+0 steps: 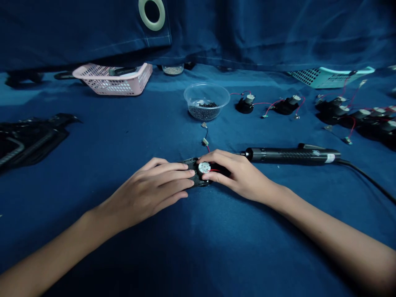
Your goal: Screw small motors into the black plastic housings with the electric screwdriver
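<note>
Low over the cloth, my left hand (151,181) lies palm down, its fingers stretched across a black plastic part (196,180) and holding it. A small round motor with a pale end (204,167) stands at that part. Thumb and forefinger of my right hand (236,171) curve around the motor from the right. A red wire (214,170) runs from the motor under my right hand. Just beyond the fingers lies a lead with a small white connector (205,142). Much of the black part is hidden by my hands.
A black electric screwdriver (291,155) lies right of my hand, its cord trailing right. Farther back are a clear bowl of small dark pieces (207,88), a pink basket (123,87), a green basket (332,80) and several wired motor assemblies (245,105). Black parts (34,138) lie left.
</note>
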Demonstrator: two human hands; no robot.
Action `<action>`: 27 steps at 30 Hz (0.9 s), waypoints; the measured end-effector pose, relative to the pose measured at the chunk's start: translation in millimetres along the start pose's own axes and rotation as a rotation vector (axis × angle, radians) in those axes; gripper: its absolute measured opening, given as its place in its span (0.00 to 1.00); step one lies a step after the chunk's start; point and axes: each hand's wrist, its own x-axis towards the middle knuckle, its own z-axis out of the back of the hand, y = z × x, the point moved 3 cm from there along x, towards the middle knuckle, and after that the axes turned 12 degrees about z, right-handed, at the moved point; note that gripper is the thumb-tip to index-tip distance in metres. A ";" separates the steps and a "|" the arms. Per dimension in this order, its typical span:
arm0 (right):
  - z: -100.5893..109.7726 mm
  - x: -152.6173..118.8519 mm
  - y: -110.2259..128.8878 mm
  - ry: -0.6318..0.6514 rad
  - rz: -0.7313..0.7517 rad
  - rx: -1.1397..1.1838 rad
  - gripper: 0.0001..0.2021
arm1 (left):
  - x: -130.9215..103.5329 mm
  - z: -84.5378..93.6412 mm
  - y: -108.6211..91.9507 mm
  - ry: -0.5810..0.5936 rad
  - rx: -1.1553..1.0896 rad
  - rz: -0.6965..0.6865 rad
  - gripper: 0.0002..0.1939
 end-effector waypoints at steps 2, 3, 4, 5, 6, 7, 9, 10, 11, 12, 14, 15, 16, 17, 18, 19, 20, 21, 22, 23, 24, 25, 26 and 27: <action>0.1 0.0 0.0 0.004 -0.004 -0.006 0.15 | 0.9 0.5 -0.3 -0.004 0.006 -0.003 0.15; 0.0 0.0 -0.1 0.006 -0.006 -0.007 0.15 | 1.5 0.8 -0.5 -0.008 0.009 -0.006 0.15; -0.1 0.0 -0.3 0.009 -0.009 -0.008 0.15 | 1.9 0.9 -0.5 -0.010 0.009 -0.007 0.15; -0.2 -0.1 -0.5 0.012 -0.011 -0.008 0.15 | 2.2 0.9 -0.4 -0.014 0.007 -0.009 0.16; -0.2 -0.2 -0.6 0.013 -0.012 -0.008 0.15 | 2.4 0.8 -0.2 -0.020 0.005 -0.012 0.16; -0.2 -0.4 -0.7 0.015 -0.013 -0.007 0.15 | 2.3 0.4 0.0 -0.026 0.002 -0.017 0.16; -0.1 -0.7 -0.5 0.015 -0.012 -0.011 0.15 | 1.5 -0.6 0.8 -0.042 -0.002 -0.029 0.16; 0.0 -0.8 -0.3 0.014 -0.012 -0.012 0.14 | 0.8 -1.2 1.2 -0.054 -0.002 -0.032 0.16; 0.2 -0.8 -0.1 0.012 -0.009 -0.012 0.14 | 0.2 -1.9 1.7 -0.061 -0.003 -0.035 0.16; 0.3 -0.7 0.1 0.010 -0.007 -0.013 0.14 | -0.4 -2.7 2.2 -0.063 -0.006 -0.033 0.16; 0.5 -0.2 0.4 0.008 0.001 -0.012 0.14 | -1.4 -4.3 3.0 -0.058 -0.010 -0.024 0.16; 0.5 0.1 0.4 0.008 0.001 -0.012 0.14 | -1.7 -5.1 3.3 -0.053 -0.009 -0.020 0.16; 0.4 0.4 0.3 0.008 0.001 -0.014 0.14 | -1.9 -5.7 3.4 -0.048 -0.007 -0.017 0.17; 0.4 0.6 0.2 0.008 -0.001 -0.015 0.14 | -2.0 -6.2 3.3 -0.047 -0.003 -0.014 0.17; 0.2 0.8 0.2 0.009 -0.001 -0.015 0.14 | -2.0 -6.5 3.2 -0.050 0.002 -0.014 0.17; 0.1 0.9 0.2 0.009 0.000 -0.013 0.14 | -2.0 -6.8 2.8 -0.053 0.008 -0.014 0.17; 0.0 0.9 0.3 0.008 0.001 -0.013 0.14 | -1.9 -6.9 2.5 -0.059 0.012 -0.015 0.17; 0.0 0.9 0.2 0.007 -0.001 -0.013 0.14 | -1.8 -6.9 2.0 -0.066 0.014 -0.016 0.16; -0.1 0.8 0.2 0.007 -0.001 -0.013 0.14 | -1.7 -6.9 1.5 -0.076 0.015 -0.018 0.16; -0.1 0.7 0.1 0.007 -0.004 -0.014 0.14 | -1.6 -6.7 1.0 -0.086 0.017 -0.023 0.16; -0.1 0.6 -0.1 0.007 -0.006 -0.016 0.14 | -1.5 -6.6 0.6 -0.096 0.019 -0.027 0.16; 0.0 0.5 -0.2 0.006 -0.007 -0.017 0.14 | -1.4 -6.6 0.4 -0.105 0.019 -0.029 0.16; 0.2 0.4 -0.3 0.006 -0.005 -0.018 0.14 | -1.5 -6.5 0.4 -0.111 0.019 -0.029 0.16; 0.4 0.3 -0.5 0.005 -0.003 -0.018 0.14 | -1.6 -6.5 0.6 -0.116 0.020 -0.027 0.16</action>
